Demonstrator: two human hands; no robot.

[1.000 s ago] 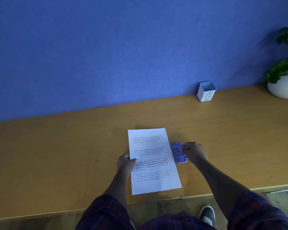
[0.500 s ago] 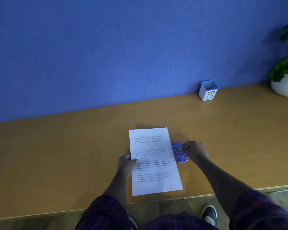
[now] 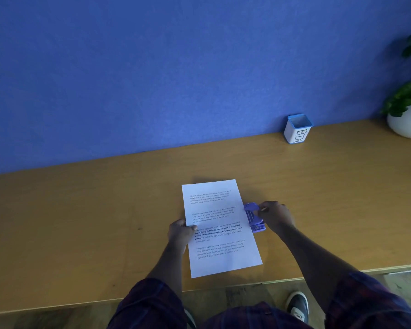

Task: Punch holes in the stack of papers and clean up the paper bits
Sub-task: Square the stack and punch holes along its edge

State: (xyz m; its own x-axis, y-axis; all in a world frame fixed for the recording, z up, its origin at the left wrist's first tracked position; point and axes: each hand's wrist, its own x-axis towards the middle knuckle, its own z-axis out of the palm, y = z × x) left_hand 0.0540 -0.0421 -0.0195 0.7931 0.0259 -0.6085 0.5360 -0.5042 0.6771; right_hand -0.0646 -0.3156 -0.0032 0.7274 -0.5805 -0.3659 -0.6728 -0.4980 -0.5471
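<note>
A white stack of printed papers (image 3: 220, 224) lies flat on the wooden table (image 3: 81, 222), near the front edge. My left hand (image 3: 179, 232) grips its left edge, thumb on top of the sheet. A purple hole punch (image 3: 254, 217) sits against the stack's right edge at mid-height. My right hand (image 3: 277, 216) holds the punch from its right side, fingers curled over its back. A small white container with a blue rim and the word BIN (image 3: 297, 129) stands at the back of the table by the wall. No paper bits are visible.
A blue wall (image 3: 176, 67) runs along the table's far side. A green plant in a white round pot (image 3: 408, 119) stands at the far right. The table's front edge runs just below the papers; my shoe (image 3: 298, 305) shows on the floor.
The hands, papers and punch keep nearly the same pose. The view has shifted slightly.
</note>
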